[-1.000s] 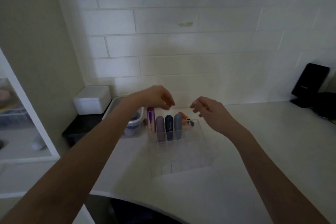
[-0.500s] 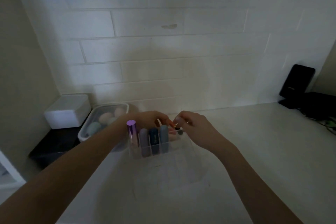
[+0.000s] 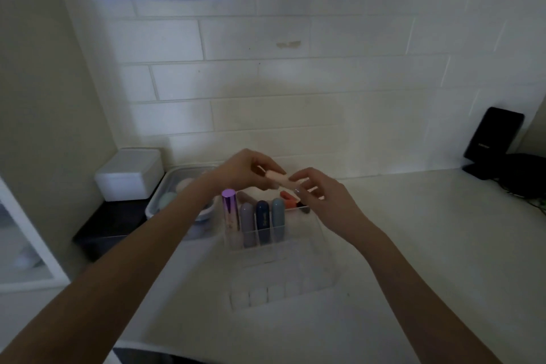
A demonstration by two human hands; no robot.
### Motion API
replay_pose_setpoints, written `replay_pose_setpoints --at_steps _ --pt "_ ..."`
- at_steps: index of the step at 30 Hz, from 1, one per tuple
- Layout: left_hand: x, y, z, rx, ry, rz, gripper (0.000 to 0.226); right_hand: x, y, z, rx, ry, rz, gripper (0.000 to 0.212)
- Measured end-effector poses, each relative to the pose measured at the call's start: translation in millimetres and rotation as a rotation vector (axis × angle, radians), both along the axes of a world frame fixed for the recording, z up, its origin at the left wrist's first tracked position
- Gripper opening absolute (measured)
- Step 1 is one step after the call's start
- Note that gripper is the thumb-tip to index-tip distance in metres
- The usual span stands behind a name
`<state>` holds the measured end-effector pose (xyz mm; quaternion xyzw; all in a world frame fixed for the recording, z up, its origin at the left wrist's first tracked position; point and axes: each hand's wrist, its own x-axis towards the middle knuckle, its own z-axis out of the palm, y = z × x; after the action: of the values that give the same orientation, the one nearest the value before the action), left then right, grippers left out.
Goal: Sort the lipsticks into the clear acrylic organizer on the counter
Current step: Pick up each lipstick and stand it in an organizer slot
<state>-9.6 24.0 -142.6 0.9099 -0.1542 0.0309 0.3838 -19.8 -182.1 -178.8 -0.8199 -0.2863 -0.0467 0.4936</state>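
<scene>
A clear acrylic organizer (image 3: 283, 278) stands on the white counter. Its back row holds a shiny purple lipstick (image 3: 230, 210), a mauve one (image 3: 247, 223), a dark blue one (image 3: 262, 220) and a pale blue one (image 3: 278, 219), all upright. Just above and behind the organizer, a pale pink lipstick (image 3: 279, 177) lies level between both hands. My left hand (image 3: 245, 170) pinches its left end and my right hand (image 3: 317, 195) its right end. An orange-red lipstick (image 3: 288, 196) and other loose ones lie on the counter behind the organizer, partly hidden by my right hand.
A lidded clear container (image 3: 180, 192) with pale sponges sits left of the organizer, on a dark tray (image 3: 109, 224). A white box (image 3: 130, 174) stands in the corner. At the far right, a black device (image 3: 490, 142) leans on the tiled wall.
Both hands went down behind the organizer, then rose holding a pale pink lipstick between them. The camera has moved closer.
</scene>
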Motion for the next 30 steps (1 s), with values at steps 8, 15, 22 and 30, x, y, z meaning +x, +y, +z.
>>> replay_pose_setpoints --at_steps 8,15,22,30 --pt "-49 -18 33 -0.204 -0.146 -0.013 0.025 -12 11 12 0.044 -0.141 -0.123 0.017" --pt "-71 -19 21 -0.354 -0.317 0.155 0.018 -26 16 20 0.242 0.046 0.148 0.046" --pt "-81 -8 13 -0.273 -0.448 0.365 0.016 -23 14 23 0.514 0.163 0.041 0.037" --pt "-83 -5 -7 -0.155 -0.406 0.361 0.019 -13 -7 33 0.55 0.088 0.006 0.017"
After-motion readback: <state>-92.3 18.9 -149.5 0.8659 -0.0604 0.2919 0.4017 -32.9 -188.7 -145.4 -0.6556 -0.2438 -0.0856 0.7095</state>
